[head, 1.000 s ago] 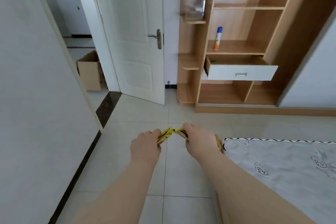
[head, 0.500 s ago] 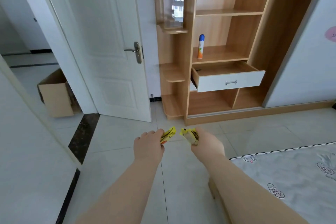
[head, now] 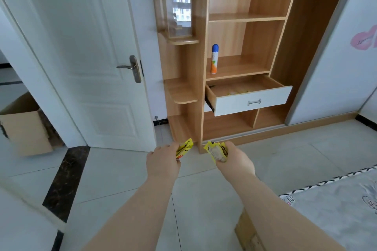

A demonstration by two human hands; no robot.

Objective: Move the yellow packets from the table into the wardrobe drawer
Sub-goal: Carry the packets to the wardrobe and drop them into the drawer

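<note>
"Yellow packets [head: 184, 149], where were they?"

"Split between the two hands, held out over the tiled floor [head: 114, 171]. The left hand [head: 163, 162] had its fingers curled round one lot, with the ends sticking up past the thumb. The right hand [head: 234, 162] gripped a small fan of them, a black-and-white print showing on the faces."

"And the hands themselves, touching?"

"No, apart, side by side at about the same height."

"What of the drawer [head: 253, 101]?"

"It stood pulled out of the wooden wardrobe [head: 265, 16], its white front and metal handle facing the room, beyond the hands and to their right. Something pale yellow lay inside, too blurred to name."

"Anything else about?"

"A spray can [head: 214, 58] with a blue cap stood upright on the shelf just above the drawer. A clear box [head: 177, 16] sat on a small side shelf. The white door [head: 98, 47] stood to the left, with a cardboard box [head: 24, 130] past it, and a printed bed cover [head: 336, 210] showed at lower right."
</note>
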